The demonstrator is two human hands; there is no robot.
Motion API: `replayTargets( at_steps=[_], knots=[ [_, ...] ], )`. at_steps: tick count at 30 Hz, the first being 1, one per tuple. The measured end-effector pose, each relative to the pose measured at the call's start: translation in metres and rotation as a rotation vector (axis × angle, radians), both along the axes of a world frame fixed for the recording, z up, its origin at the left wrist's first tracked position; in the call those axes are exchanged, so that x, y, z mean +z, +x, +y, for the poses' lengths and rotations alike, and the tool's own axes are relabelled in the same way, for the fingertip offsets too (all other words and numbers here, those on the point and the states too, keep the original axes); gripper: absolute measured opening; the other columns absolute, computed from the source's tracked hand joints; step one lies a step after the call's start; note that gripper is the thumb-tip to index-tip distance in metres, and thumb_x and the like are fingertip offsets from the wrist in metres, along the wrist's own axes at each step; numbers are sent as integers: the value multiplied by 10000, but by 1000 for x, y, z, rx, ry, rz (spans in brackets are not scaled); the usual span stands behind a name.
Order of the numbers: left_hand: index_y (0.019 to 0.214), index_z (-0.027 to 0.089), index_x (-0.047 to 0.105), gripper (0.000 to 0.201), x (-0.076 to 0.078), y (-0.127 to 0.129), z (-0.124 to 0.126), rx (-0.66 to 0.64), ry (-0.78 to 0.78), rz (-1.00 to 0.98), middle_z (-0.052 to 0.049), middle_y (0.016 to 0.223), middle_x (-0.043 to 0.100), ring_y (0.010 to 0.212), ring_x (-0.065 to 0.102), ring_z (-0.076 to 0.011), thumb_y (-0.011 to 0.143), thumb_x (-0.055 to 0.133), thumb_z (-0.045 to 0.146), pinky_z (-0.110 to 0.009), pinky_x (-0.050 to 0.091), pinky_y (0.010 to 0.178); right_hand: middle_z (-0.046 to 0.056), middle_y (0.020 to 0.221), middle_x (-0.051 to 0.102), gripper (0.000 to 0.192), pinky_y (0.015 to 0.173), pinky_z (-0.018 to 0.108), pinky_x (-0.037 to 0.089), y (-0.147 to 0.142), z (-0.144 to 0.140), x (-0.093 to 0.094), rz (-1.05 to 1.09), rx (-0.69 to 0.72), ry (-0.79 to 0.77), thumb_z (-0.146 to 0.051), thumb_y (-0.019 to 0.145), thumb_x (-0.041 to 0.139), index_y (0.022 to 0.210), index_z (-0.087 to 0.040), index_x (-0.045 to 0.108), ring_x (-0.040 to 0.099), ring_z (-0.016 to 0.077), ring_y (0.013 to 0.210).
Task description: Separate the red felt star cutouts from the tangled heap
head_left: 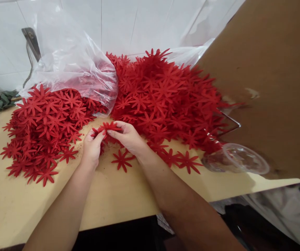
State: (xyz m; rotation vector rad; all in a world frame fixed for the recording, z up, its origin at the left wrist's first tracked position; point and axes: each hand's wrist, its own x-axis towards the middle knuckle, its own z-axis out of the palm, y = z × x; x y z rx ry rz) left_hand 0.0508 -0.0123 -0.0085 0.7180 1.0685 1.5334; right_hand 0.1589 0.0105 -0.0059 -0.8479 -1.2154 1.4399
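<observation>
Between both hands is a red flower-shaped cutout (108, 127) with narrow petals, possibly several stacked together. My left hand (92, 143) pinches its left side, thumb on top. My right hand (126, 135) grips the right side between thumb and fingers. Parts of the fingers are hidden beneath the red petals. A loose red flower (122, 160) lies on the table just below my right hand. To the left spreads a heap of red flowers (47, 125), and a larger red pile (163, 94) rises behind and right of my hands.
A clear plastic bag (68, 59) partly covers the left heap. On the right, a clear plastic cup (244, 158) lies on its side beside a large brown cardboard panel (275, 87). Dark green cloth (3, 100) sits at the far left of the pale table (108, 198).
</observation>
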Motion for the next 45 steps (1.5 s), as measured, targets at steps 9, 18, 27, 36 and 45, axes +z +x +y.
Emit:
replayTargets(
  at_steps=[9,18,27,36,45],
  knots=[
    [692,158,545,197,2,2,-1,2,-38,4,51,645,589,623,536,-71,561,683,204,-226,421,702,31,707,655,534,545,254,491,4,5,4,50,-124,-207,-686,679,472,820,-188,601,603,121,586],
    [684,152,542,146,1,1,-1,15,-8,17,51,643,578,618,527,-60,591,655,160,-210,419,678,-37,612,601,231,641,252,469,-2,-1,1,-47,-40,-10,-334,548,732,624,-178,581,546,84,573],
    [665,158,516,160,1,5,-3,-90,-2,49,63,610,541,567,490,-45,606,660,194,-189,395,623,-19,519,534,357,544,251,400,0,2,-4,-189,-212,101,-489,718,555,546,-176,545,469,99,516],
    [713,175,484,268,1,-2,0,-38,-76,48,88,518,475,413,385,-31,567,684,276,-159,262,394,-25,600,509,201,567,254,417,17,17,-5,-82,-640,127,-352,752,533,649,-179,527,443,92,540],
    [708,174,477,258,2,0,-1,-18,-74,71,84,542,484,420,397,-21,577,668,288,-154,273,396,-21,624,528,65,607,242,409,16,13,3,-116,-638,271,-219,741,537,699,-172,522,488,93,590]
  ],
)
